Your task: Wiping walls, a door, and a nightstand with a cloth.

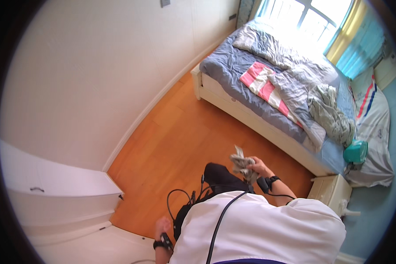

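My right hand (259, 166) is closed round a crumpled grey-white cloth (240, 162), held out in front of my body above the wooden floor. One end of the cloth sticks up and another part hangs down below my fingers. What kind of cloth it is cannot be made out. My left hand (163, 226) hangs low at my left side, near the white cabinet. It is blurred, so its fingers do not show clearly. A black band with a small device sits on each wrist, and black cables run across my white shirt.
A bed (233, 99) with rumpled grey-blue bedding and a pink-and-white striped cloth (268, 90) stands ahead to the right. Beside it are a cream nightstand (329, 190) and a teal container (355, 152). A white cabinet (70, 187) lines the left, below a white wall (97, 75).
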### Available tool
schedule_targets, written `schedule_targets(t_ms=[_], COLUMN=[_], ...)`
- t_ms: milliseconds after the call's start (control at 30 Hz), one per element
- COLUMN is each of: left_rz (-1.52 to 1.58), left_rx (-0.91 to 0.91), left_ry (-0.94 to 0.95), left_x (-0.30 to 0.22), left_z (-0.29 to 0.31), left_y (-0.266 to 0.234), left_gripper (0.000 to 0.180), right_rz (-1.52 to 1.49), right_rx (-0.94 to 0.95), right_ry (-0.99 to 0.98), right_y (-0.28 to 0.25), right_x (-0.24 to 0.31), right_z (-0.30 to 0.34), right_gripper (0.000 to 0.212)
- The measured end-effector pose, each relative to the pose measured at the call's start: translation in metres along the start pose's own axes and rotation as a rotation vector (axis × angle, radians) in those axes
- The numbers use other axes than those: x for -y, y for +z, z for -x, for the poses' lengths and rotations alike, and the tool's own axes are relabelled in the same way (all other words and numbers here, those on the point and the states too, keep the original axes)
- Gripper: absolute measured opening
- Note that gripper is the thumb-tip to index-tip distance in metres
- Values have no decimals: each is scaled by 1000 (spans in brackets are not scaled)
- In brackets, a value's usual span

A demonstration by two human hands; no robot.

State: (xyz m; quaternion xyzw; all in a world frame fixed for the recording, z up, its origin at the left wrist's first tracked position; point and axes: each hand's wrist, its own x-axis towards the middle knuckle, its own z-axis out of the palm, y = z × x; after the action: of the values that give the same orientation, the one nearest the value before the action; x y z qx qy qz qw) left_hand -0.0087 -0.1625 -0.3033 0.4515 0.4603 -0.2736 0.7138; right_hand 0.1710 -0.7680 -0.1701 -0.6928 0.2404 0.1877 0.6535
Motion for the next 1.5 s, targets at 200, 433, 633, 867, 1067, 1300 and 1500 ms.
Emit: schedule_targets(t_ms=[200,433,633,867,1067,1300,1500], left_rz=[-422,-956,-939,-683,-600,-595,-903], left_rx=[218,1177,1921,2203,2074,1525,1118], left_ry=[345,929,821,819,834,511,443], left_x=[-309,-499,-563,-696,-791,-890,-918], left_z=[19,178,151,71,-13,-100,-238], left_y=[209,496,587,584,593,629,711], left_gripper=[18,17,14,11,23,35,30], right_rz=[-50,203,352,241,172,-289,-686], right_rx=[-145,-324,-231,-268,-286,-398,-541], right_ry=[11,537,459,238,194,110,-6], right_y=[-15,-61,-10,36,87,97,89], right_x=[22,-40,85,197,288,375,448], right_z=[-51,-136,-236,-386,-479,-557,-586], right_gripper=[41,45,44,50,54,48,41])
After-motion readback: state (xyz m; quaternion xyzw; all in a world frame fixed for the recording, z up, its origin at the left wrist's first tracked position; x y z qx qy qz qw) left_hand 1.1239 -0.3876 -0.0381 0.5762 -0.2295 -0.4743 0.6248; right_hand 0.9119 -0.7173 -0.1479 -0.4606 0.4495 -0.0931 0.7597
